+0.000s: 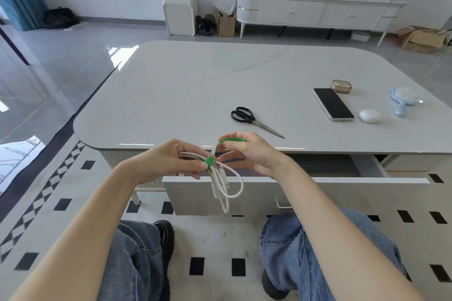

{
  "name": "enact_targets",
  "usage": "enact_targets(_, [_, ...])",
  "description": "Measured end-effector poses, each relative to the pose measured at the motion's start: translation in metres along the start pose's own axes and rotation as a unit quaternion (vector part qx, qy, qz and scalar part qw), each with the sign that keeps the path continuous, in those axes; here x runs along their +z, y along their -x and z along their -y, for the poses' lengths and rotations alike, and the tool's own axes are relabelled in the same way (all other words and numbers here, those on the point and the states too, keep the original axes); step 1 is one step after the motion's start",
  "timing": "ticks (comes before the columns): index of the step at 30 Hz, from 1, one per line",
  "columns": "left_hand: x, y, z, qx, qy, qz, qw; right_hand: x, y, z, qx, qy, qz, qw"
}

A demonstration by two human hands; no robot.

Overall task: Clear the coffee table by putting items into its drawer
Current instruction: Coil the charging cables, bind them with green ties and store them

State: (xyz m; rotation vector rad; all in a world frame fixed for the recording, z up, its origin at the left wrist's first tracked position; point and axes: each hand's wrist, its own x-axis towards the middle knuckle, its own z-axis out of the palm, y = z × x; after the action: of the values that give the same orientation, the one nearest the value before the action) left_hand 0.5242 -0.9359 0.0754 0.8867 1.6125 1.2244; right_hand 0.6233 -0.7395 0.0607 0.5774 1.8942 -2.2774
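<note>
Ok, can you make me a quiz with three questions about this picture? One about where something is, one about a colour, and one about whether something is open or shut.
1. Where are the scissors?
A. on the table
B. on a chair
C. on a bed

2. What colour is the strap round the cable?
A. red
B. green
C. yellow

3. How is the drawer of the table?
A. pulled open
B. shut tight
C. taken right out

Answers:
1 A: they lie on the tabletop, near its front edge.
2 B: the strap is bright green against the white cable.
3 A: the drawer front stands out from the table, with a gap behind it.
</note>
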Motion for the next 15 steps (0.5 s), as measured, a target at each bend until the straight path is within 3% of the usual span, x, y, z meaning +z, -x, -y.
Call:
enact_targets(6, [0.0065, -0.0041, 0.0024, -0.004, -0.048, -0.029, 0.998, 0.002, 0.0015, 0.0017, 0.024, -0.049, 0.013, 0.998])
enact_targets(15, [0.0039, -0.0048, 0.0061, -0.013, -0.023, -0.04, 0.999, 0.0006, 0.0028, 0.0016, 0.05, -0.069, 0.032, 0.996])
